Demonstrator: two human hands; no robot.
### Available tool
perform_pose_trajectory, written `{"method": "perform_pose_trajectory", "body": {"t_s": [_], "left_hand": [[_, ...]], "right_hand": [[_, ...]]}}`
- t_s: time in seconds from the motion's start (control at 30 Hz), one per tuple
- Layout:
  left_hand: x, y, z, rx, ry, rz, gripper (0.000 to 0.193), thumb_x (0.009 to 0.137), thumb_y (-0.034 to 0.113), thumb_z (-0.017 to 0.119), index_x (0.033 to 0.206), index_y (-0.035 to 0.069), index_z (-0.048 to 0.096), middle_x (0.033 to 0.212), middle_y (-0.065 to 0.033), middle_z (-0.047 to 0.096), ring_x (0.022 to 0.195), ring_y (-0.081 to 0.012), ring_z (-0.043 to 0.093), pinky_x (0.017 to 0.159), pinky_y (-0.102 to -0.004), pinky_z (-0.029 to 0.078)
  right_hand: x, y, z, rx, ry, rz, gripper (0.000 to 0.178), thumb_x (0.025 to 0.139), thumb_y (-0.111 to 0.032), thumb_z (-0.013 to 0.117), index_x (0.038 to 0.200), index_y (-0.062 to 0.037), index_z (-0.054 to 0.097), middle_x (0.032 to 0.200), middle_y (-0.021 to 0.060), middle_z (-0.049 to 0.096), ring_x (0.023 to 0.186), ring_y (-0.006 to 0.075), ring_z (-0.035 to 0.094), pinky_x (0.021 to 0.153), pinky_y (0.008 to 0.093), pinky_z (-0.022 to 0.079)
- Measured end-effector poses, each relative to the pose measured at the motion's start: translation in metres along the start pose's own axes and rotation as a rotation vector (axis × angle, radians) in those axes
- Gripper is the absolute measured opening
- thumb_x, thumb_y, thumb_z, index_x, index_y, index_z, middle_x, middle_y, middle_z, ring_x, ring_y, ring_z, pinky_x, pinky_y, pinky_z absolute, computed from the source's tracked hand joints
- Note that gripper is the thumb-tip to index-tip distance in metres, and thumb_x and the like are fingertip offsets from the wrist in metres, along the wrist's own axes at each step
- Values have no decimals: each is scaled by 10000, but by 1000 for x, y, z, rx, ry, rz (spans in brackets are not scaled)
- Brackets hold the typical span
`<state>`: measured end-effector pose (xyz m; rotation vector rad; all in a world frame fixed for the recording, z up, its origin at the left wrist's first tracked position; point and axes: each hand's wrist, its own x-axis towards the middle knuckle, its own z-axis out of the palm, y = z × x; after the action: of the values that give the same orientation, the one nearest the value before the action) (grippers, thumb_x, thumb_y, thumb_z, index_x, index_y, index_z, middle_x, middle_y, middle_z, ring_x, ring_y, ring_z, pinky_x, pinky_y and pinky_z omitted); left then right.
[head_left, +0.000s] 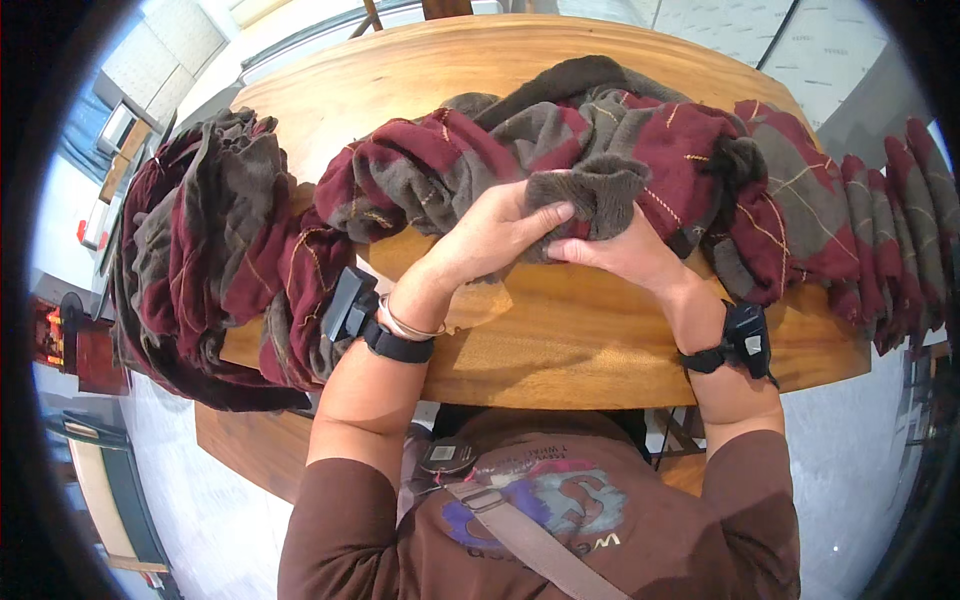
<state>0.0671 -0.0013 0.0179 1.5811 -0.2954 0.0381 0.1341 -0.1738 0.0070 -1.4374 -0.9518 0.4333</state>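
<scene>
Over the middle of the wooden table [520, 345], my left hand [497, 232] and my right hand [635, 258] meet at a bunched grey-brown ribbed knit cuff [598, 190]. The thumbs of both hands press on its near side, and the other fingers are partly hidden behind it. Just beyond lies a crumpled maroon and grey knit sweater [440, 150] with yellow diagonal lines, which the cuff appears to belong to. Its folds spread right across the table, where I cannot tell how many garments overlap.
At the left, a heap of similar maroon and grey knits [215, 230] droops over the table's edge. More folded knits [890, 235] hang at the right edge. Each wrist wears a black strapped device; the left one [352, 304] sits close to the left heap. A wooden bench [250, 450] stands below at the left.
</scene>
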Motion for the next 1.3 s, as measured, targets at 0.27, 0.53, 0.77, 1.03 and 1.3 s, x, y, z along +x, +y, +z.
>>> {"method": "perform_pose_trajectory", "body": {"t_s": [0.27,0.53,0.77,1.03,1.3], "left_hand": [[-4,11,-25,59,-8,-77,300,885,174,644,1112,-17,597,970,4,629,876,-61,546,792,-229,464],[-1,4,-43,-205,207,-241,234,891,160,632,1079,23,604,936,17,625,829,-59,574,758,-227,473],[0,16,-61,-351,513,3,101,930,158,562,968,76,608,876,4,633,776,-82,598,682,-240,507],[0,-4,-51,684,106,74,375,798,104,710,1128,-12,575,1062,-26,599,986,-136,542,903,-272,415],[5,-4,-44,302,344,132,231,879,107,629,1077,-8,592,980,-22,620,916,-110,562,812,-250,453]], "right_hand": [[11,6,-21,337,413,29,294,832,-85,679,1112,-34,605,1075,16,626,987,130,562,910,294,428],[10,7,-26,451,468,46,259,862,-78,640,1113,-16,618,1109,60,630,1021,151,581,932,310,437],[10,10,-30,394,399,94,270,869,-92,624,1133,-36,603,1115,53,622,1017,164,581,907,318,458],[12,8,-49,698,449,150,273,883,-148,614,1136,-47,609,1111,53,635,998,189,606,880,346,482],[9,6,-55,664,405,159,292,866,-119,619,1149,-50,607,1115,50,632,1011,183,599,889,338,474]]}}
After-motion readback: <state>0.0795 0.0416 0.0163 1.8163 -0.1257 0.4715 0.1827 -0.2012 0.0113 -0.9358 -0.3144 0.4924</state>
